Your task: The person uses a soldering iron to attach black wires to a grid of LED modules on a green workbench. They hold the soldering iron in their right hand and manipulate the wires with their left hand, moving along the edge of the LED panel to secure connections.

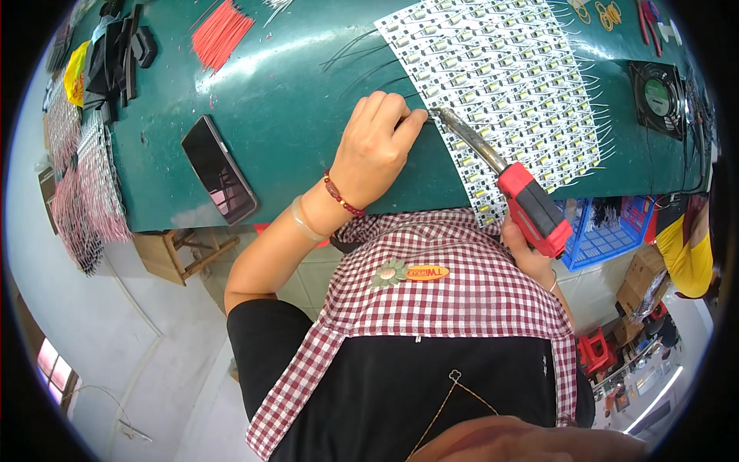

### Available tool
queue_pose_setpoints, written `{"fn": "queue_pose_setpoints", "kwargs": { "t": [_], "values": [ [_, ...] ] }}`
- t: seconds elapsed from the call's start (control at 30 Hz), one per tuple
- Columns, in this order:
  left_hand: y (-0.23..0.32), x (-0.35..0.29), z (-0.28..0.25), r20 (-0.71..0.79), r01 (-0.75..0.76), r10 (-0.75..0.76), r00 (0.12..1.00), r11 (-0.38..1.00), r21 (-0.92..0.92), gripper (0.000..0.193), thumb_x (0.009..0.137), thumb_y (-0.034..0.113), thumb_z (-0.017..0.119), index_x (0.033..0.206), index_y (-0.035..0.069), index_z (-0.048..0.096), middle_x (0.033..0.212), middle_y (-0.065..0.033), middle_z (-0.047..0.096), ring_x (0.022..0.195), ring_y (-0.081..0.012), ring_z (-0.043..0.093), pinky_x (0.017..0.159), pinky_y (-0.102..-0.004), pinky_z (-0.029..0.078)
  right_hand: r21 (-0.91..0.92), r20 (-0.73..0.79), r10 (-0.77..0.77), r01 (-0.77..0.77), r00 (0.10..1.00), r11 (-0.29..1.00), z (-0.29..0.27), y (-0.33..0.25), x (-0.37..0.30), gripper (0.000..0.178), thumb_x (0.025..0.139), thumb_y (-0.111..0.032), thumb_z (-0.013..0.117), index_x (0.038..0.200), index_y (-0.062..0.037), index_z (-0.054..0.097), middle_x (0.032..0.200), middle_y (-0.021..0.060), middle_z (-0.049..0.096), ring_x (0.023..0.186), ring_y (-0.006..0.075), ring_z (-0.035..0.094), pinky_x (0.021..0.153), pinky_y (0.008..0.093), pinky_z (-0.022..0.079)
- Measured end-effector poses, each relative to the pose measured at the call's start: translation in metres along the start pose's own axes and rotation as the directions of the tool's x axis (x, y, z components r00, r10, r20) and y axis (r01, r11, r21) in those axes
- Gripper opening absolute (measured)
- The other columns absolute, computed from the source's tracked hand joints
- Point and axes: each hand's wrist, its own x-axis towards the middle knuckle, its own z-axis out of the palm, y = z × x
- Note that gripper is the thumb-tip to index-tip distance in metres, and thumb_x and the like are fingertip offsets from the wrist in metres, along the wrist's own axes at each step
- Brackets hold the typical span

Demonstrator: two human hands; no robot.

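Note:
My left hand [379, 142] is closed in a pinch at the left edge of a white panel of small circuit boards [500, 85]. A short dark end of a thin black wire shows at its fingertips; the rest is hidden by the hand. My right hand [528, 250] is wrapped round the red and black handle of a soldering iron [531, 208]. The iron's tip rests at the panel's edge, right beside my left fingertips. Several loose black wires [358, 52] stick out from the panel's left edge farther up, and pale wires line its right edge.
A phone [219, 169] lies on the green table [300, 131] to the left. Red wires [222, 35] are bunched at the far side. A black fan [657, 98] stands at right, with a blue crate [608, 231] below the table edge. Wire bundles [96, 177] hang at far left.

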Motion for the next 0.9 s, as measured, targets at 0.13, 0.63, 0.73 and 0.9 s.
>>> {"fn": "queue_pose_setpoints", "kwargs": {
  "t": [0.13, 0.63, 0.73, 0.9],
  "values": [
    [0.0, 0.0, 0.0, -0.005, -0.002, 0.002, 1.0, 1.0, -0.002, 0.026, 0.066, -0.008, 0.065, 0.091, 0.002, 0.065, 0.075, -0.0066, 0.051, 0.067, -0.0224, 0.051, 0.061, -0.0339, 0.042, 0.071, -0.012, -0.076, 0.077, 0.997, 0.995, -0.002, 0.004, -0.005, 0.015, 0.086, -0.003, 0.064, 0.1, 0.0013, 0.063, 0.09, 0.0092, 0.064, 0.075, 0.0169, 0.06, 0.066, 0.0302, 0.048],
    [0.019, -0.005, -0.007, 0.001, 0.037, -0.037, 0.999, 0.999, 0.004, 0.026, 0.067, -0.008, 0.066, 0.091, 0.002, 0.065, 0.073, -0.0054, 0.047, 0.066, -0.0215, 0.049, 0.06, -0.033, 0.041, 0.36, -0.024, -0.007, 0.015, 1.0, 0.933, 0.0, -0.003, -0.01, 0.046, 0.09, -0.023, 0.063, 0.124, 0.0044, 0.046, 0.069, 0.0056, 0.052, 0.055, 0.012, 0.047, 0.053, 0.0273, 0.041],
    [0.022, -0.008, -0.001, -0.036, 0.056, -0.057, 0.998, 0.998, -0.001, 0.028, 0.065, -0.008, 0.068, 0.091, 0.004, 0.067, 0.072, -0.0048, 0.048, 0.066, -0.0208, 0.05, 0.059, -0.0324, 0.042, 0.41, 0.038, 0.034, -0.046, 0.999, 0.911, -0.008, 0.002, -0.017, 0.019, 0.09, -0.01, 0.061, 0.104, 0.0027, 0.057, 0.08, 0.0054, 0.059, 0.069, 0.0128, 0.055, 0.063, 0.0277, 0.046],
    [0.024, -0.007, 0.001, -0.04, 0.077, -0.077, 0.996, 0.997, 0.004, 0.027, 0.065, -0.007, 0.069, 0.09, 0.004, 0.068, 0.072, -0.0044, 0.048, 0.067, -0.0204, 0.05, 0.059, -0.0324, 0.042, 0.368, 0.076, 0.084, -0.106, 0.994, 0.924, -0.011, 0.011, -0.021, 0.015, 0.09, -0.007, 0.061, 0.1, 0.0026, 0.061, 0.086, 0.005, 0.062, 0.076, 0.0126, 0.058, 0.068, 0.028, 0.047]
  ]
}}
